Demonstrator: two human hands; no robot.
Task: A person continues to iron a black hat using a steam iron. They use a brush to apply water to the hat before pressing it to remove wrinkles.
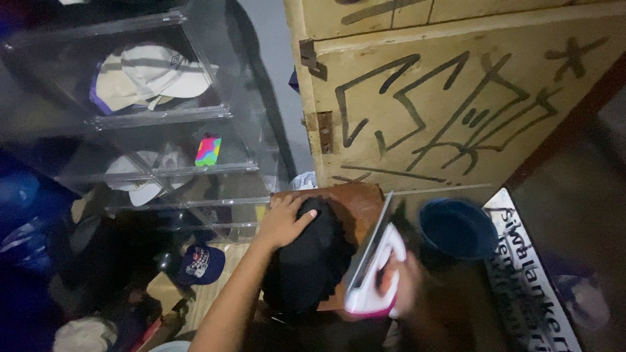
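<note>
Black cap [306,257] lying on a brown board [355,202], pinned flat under the left hand [285,221], whose open palm presses its crown, apparently to steady it. The right hand [407,287], blurred, is closed around a white-and-pink iron [375,267] just beside the cap. A blue bowl [456,228] and clear shelves [163,114] of caps stand near.

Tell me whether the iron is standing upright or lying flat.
Neither: the iron is tilted, soleplate facing left toward the black cloth, held by the right hand.
</note>
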